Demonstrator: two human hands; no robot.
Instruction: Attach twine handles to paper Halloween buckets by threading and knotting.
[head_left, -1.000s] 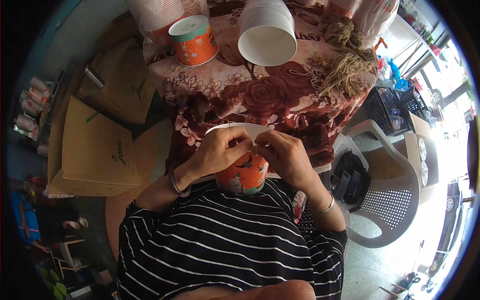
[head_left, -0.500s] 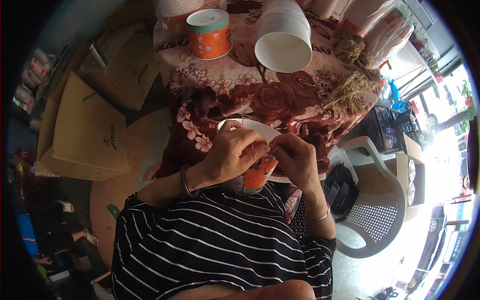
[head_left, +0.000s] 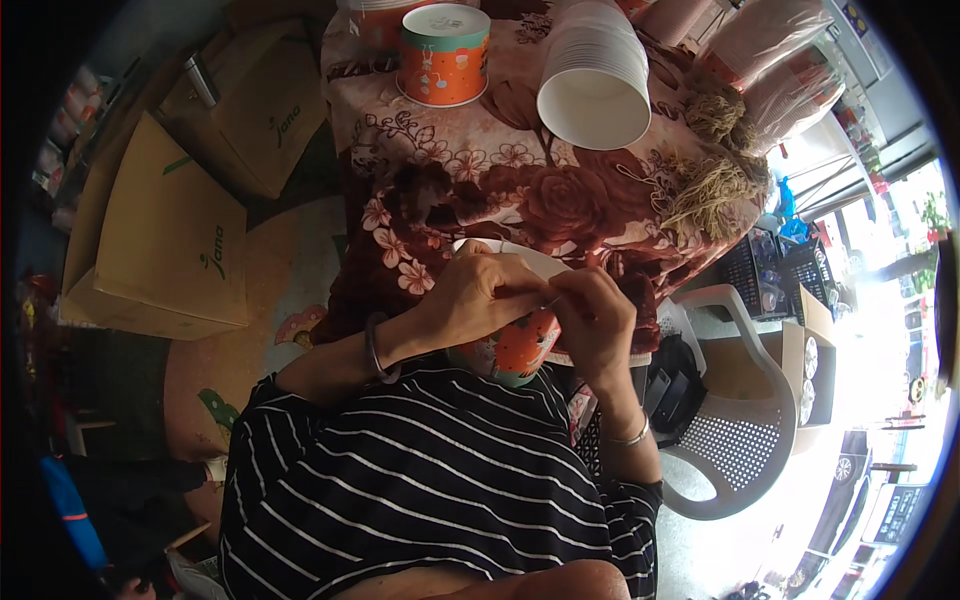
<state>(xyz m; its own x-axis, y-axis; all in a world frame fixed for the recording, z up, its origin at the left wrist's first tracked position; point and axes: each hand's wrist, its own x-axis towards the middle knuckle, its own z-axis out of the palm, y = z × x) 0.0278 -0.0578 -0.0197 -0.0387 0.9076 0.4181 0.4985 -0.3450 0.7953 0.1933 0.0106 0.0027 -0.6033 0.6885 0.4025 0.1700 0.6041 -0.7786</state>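
Note:
An orange patterned paper cup (head_left: 512, 347) with a white rim lies tilted in front of my chest, its mouth turned toward the table. My left hand (head_left: 478, 297) wraps over its top side and grips it. My right hand (head_left: 592, 318) pinches at the cup's rim, fingertips touching the left hand's fingers. Behind them a floral red cloth covers the table (head_left: 560, 200). On it stand an upside-down orange cup (head_left: 443, 52) and a stack of white paper cups (head_left: 596, 78) lying on its side.
Straw-like fibre bundles (head_left: 715, 170) lie at the table's right. Cardboard boxes (head_left: 165, 235) stand on the floor to the left. A white plastic chair (head_left: 745, 420) holding a black bag (head_left: 673, 388) is at the right, with a black crate (head_left: 760, 270) beyond it.
Both hands stay on the orange cup. The view has shifted, so the table, cups and hands sit a little further right and lower. My fingers have shifted on the rim.

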